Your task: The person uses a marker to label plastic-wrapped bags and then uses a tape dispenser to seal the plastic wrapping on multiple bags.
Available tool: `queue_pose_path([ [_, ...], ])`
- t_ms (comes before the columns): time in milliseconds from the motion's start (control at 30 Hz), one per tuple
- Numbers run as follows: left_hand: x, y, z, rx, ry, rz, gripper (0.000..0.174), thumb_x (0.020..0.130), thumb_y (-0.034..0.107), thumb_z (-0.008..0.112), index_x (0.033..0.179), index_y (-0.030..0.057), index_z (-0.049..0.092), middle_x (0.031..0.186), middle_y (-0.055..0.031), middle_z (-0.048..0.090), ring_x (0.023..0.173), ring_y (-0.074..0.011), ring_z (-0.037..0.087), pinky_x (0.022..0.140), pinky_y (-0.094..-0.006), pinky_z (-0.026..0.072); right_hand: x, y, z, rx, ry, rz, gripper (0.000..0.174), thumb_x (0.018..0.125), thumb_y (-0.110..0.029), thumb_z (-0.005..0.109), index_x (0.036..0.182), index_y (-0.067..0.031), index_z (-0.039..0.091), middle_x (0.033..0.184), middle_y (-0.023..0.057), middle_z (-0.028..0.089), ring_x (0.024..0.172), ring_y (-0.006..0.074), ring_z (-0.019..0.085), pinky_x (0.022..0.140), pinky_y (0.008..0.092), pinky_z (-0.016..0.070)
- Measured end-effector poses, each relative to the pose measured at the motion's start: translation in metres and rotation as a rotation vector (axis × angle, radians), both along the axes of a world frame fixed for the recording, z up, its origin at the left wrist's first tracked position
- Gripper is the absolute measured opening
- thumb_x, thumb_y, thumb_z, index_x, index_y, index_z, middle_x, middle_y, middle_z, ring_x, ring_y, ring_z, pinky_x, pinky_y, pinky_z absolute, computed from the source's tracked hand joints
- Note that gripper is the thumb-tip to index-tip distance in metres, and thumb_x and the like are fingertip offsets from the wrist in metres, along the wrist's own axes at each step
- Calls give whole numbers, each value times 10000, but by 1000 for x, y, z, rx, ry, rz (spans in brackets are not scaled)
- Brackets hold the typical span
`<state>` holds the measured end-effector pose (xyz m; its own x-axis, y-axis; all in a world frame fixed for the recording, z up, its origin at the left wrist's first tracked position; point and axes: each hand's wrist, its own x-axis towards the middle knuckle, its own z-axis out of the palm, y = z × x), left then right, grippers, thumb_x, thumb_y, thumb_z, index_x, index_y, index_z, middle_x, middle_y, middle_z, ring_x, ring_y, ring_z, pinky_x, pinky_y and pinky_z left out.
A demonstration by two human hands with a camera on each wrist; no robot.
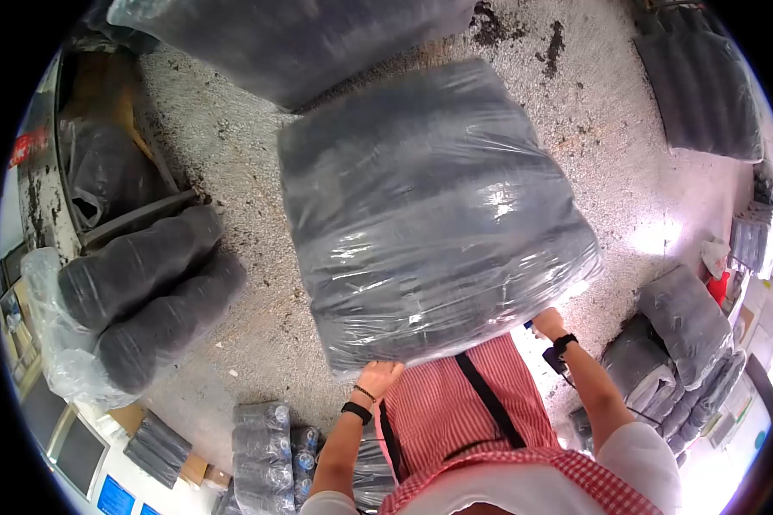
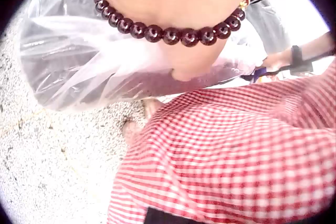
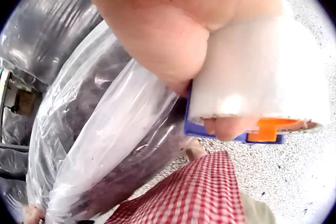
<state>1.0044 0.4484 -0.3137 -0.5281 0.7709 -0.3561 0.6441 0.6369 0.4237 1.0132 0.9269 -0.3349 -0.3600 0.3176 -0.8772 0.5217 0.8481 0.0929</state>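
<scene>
See-through bag (image 1: 468,249) with dark puffy stuff (image 1: 404,154) inside, left hand (image 1: 379,377) gripping the bag at seven o'clock, right hand (image 1: 550,324) gripping a tape roll (image 3: 257,74) near five o'clock

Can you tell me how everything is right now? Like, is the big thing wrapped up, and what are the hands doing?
Big grey bundle: covered in shiny clear plastic
Left hand: holding the plastic at the bundle's near edge
Right hand: gripping the tape dispenser
Tape roll: loaded on the dispenser
Red checked apron: worn
Floor: scattered with dark bits
</scene>
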Motion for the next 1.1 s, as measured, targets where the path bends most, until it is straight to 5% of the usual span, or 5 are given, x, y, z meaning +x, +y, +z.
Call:
queue_pose_path([
  [167, 17, -11, -159, -679, -843, 417, 480, 835, 312, 562, 1263, 105, 494, 987, -197, 644, 916, -370, 620, 830, -439, 487, -17, -31, -68, -365, -93, 113, 531, 748, -502, 609, 915, 1, 639, 703, 177, 657, 676, 303, 663, 666, 384, 525],
  [333, -148, 44, -149, -80, -251, 672, 182, 845, 261, 571, 890, 85, 559, 881, -161, 626, 808, -368, 604, 690, -461, 477, -95, -24, -64, -686, 93, -367, 445, 866, -205, 628, 1203, 57, 502, 871, 110, 655, 730, 183, 644, 664, 296, 534],
  [500, -247, 97, -227, 25, 71, 663, 184, 865, 268, 583, 867, 85, 562, 866, -128, 602, 863, -349, 575, 729, -430, 479, -217, -30, -168, -371, 835, 182, 449, 864, -380, 593, 1032, -4, 415, 756, 242, 611, 734, 439, 598, 616, 473, 474],
  [600, -310, 131, -258, -46, 186, 636, 267, 857, 329, 600, 890, 66, 570, 918, -124, 599, 900, -343, 574, 754, -433, 481, -321, -79, -205, -146, 984, 618, 450, 812, -329, 659, 1006, 3, 425, 736, 181, 636, 716, 325, 633, 722, 412, 442],
  [1100, -395, 185, -351, -297, -59, 792, 399, 747, 325, 727, 959, 13, 595, 1016, -173, 559, 1012, -335, 536, 813, -392, 502, -399, -160, -306, 43, 1059, 674, 454, 695, -366, 725, 947, -50, 518, 812, 95, 625, 779, 237, 611, 800, 390, 373],
])
